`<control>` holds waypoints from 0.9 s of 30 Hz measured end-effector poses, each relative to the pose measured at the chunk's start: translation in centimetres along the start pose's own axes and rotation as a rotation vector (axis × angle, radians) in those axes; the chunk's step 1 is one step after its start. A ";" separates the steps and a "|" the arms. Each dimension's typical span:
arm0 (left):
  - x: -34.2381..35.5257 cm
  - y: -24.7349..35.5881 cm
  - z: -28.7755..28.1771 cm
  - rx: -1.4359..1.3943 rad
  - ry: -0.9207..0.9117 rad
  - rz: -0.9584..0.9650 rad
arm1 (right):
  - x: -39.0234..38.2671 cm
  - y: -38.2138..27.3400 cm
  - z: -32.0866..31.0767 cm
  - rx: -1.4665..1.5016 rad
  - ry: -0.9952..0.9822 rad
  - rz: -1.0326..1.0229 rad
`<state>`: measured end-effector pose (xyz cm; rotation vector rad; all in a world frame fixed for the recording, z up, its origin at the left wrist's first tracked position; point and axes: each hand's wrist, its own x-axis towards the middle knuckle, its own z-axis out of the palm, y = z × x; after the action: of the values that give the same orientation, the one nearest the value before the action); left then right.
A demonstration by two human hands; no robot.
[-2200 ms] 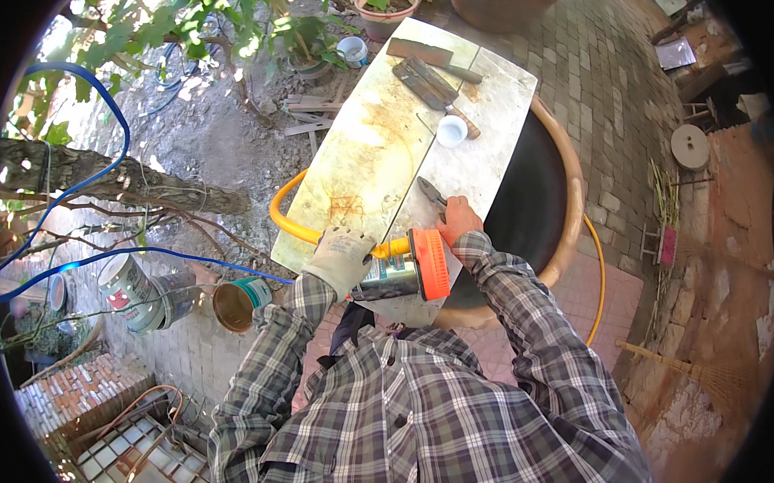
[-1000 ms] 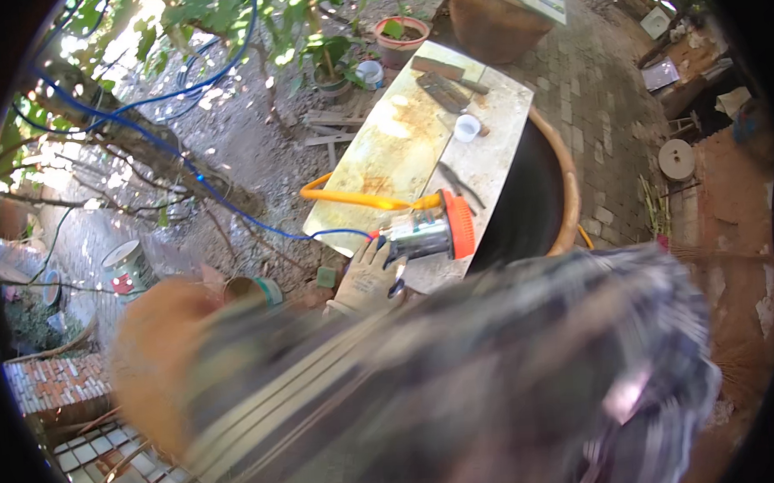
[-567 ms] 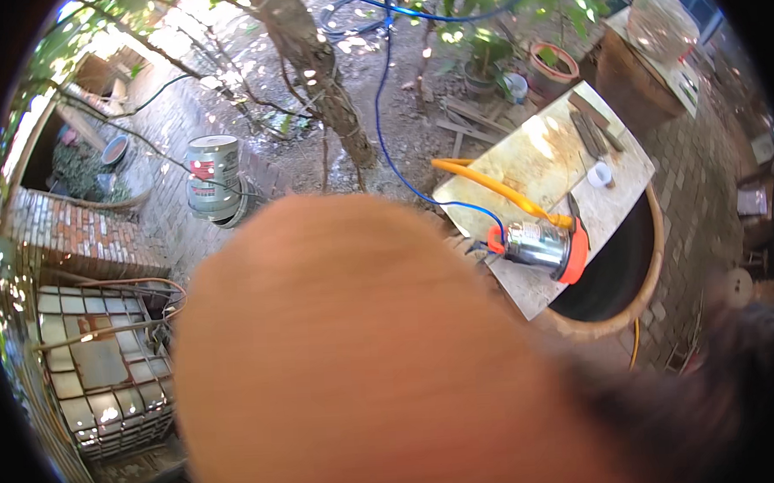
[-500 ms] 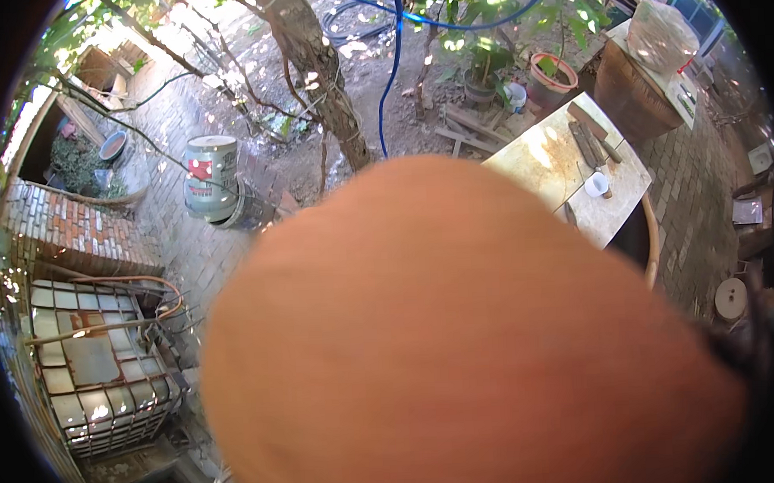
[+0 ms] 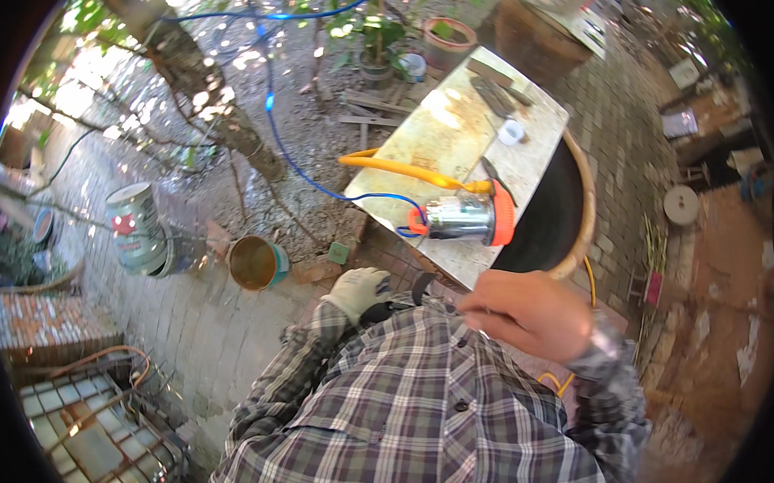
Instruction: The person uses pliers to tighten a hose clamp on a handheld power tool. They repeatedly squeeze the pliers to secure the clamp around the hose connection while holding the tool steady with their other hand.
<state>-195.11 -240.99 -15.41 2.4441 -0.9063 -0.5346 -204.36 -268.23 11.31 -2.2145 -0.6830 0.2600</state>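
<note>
My left hand point(image 5: 360, 293) wears a white glove and is at the front of my checked shirt. Its fingers are curled beside a dark piece point(image 5: 378, 312) that I cannot make out. Bare and slightly blurred, my right hand point(image 5: 533, 311) hovers before my chest at the board's near corner, its fingers bent and pressed together. Whatever is between them, if anything, is hidden. Beyond the hands, a silver submersible pump point(image 5: 460, 217) with orange ends lies on a pale, stained board point(image 5: 451, 122). A yellow cable point(image 5: 410, 169) and a blue line point(image 5: 302, 174) run to the pump.
The board lies across a round, dark-bottomed tub point(image 5: 587, 194). It also holds a white cup point(image 5: 511, 132) and a few dark tools point(image 5: 493, 96). To the left stand an open bucket point(image 5: 257, 264), a grey-green bucket point(image 5: 134, 227) and a tree trunk point(image 5: 204, 98). A caged tank point(image 5: 84, 432) is at lower left.
The large blurred hand that covered the view has dropped, and both my hands now show at my chest. The view has shifted, so the board appears further left and the pump is visible.
</note>
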 end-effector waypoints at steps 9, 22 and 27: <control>6.2 4.8 -7.6 0.026 0.265 -0.087 | -7.1 15.3 8.1 0.291 0.345 0.582; 20.2 5.0 -6.3 0.577 -0.003 -0.159 | -1.5 45.1 -5.5 -0.222 0.720 0.662; 20.4 5.1 -6.1 0.565 -0.004 -0.198 | 4.7 50.5 -7.2 -0.174 0.706 0.809</control>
<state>-180.19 -256.53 -11.57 3.0658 -0.9161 -0.3855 -178.01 -297.73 -21.26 -2.4165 0.6039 -0.2001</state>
